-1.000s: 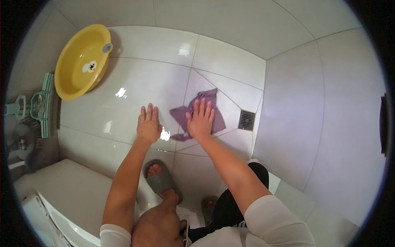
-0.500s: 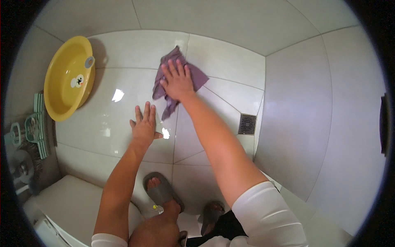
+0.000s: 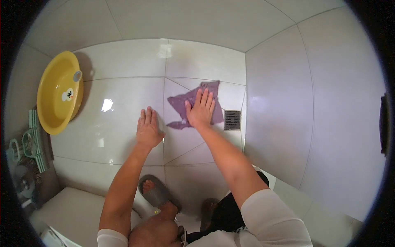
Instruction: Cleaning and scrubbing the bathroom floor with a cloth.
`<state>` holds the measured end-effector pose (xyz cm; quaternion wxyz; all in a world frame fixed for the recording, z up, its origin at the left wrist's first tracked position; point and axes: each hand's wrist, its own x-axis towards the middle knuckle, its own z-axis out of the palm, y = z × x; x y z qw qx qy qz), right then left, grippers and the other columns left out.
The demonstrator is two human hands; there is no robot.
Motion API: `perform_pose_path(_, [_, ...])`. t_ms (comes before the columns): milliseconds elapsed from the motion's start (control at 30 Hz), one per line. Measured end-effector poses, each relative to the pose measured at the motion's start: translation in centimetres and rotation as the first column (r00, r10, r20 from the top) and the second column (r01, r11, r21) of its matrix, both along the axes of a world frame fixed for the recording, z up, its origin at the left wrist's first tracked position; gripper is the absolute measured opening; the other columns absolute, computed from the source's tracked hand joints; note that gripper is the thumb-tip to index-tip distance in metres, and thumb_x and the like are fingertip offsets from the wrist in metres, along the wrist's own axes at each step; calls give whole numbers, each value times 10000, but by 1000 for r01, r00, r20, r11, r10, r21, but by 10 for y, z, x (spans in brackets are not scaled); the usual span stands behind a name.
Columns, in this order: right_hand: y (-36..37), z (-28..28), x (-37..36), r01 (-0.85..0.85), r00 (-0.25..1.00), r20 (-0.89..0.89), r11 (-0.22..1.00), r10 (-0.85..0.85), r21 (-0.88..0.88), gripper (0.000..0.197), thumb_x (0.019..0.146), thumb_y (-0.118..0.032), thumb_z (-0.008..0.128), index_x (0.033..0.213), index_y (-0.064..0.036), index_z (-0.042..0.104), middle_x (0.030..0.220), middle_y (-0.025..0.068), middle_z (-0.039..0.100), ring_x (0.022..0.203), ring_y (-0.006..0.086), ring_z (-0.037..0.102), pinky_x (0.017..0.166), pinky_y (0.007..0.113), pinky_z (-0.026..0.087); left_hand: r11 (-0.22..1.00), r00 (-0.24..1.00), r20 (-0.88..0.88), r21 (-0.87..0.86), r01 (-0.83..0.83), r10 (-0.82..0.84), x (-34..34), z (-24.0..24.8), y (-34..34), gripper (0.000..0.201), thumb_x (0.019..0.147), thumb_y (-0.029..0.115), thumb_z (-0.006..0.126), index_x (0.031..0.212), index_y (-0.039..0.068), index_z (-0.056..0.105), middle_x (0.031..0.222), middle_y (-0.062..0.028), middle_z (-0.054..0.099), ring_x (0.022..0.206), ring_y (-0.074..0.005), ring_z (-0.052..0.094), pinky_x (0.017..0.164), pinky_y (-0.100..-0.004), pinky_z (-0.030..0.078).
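A crumpled purple cloth [image 3: 181, 103] lies on the pale tiled floor [image 3: 127, 88]. My right hand [image 3: 200, 110] presses down flat on it with the fingers stretched out and the thumb apart, not gripping it. Parts of the cloth spread out on both sides of the hand. To the left of the cloth, my left hand [image 3: 149, 129] rests palm down on the tiles, fingers extended, holding nothing. A dark square floor drain [image 3: 232, 120] sits just right of the cloth's edge.
A yellow basin [image 3: 53, 99] leans on its side against the left wall. Below it hang green-handled brushes [image 3: 33, 144] by the wall. A white toilet [image 3: 78, 210] stands at lower left. My feet wear grey slippers [image 3: 154, 197]. Grey walls close the back and right.
My right hand has slid the cloth toward the drain, rightward and nearer to me. The cloth is spread differently. My left hand stays on the floor with its fingers closer together; the view has shifted slightly.
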<state>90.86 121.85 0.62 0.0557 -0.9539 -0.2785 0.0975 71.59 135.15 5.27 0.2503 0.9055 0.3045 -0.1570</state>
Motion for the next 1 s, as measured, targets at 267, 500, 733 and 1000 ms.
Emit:
perform_pose_path(267, [-67,19,15,-87,937,-278,914,210,396,695,939,-266,665,1570,-112,415,1584,222,399,1452,408,380,1197,474,340,998,908,417,-59,-1,26,-1,-41,-29,774,811,218,794,1485,43,455,1543,-178,437,1415,-387,413,1145,-512,393])
perform_pose_path(500, [-83,68,42,-570,812,-187,820,552,-53,838,839,-281,819,1557,-149,409,1472,179,514,1397,390,437,1156,455,403,974,927,320,177,142,-193,25,-9,-70,430,792,195,786,1188,97,650,1201,-126,626,1139,-329,582,926,-421,517])
perform_pose_path(733, [-88,64,58,-488,854,-76,844,514,224,331,766,-200,845,1014,-93,655,1277,129,591,1120,334,601,961,460,498,991,972,218,113,67,-91,17,-14,-35,242,773,97,730,1009,113,675,1126,-95,643,1132,-312,588,899,-432,513])
perform_pose_path(1000, [-81,77,24,-672,606,-206,632,769,386,485,830,-257,809,1240,-85,615,1432,152,550,1199,349,588,1016,435,498,982,927,374,-156,109,-43,-8,3,-13,404,725,147,848,1066,62,647,1147,-158,681,1076,-393,641,922,-459,535])
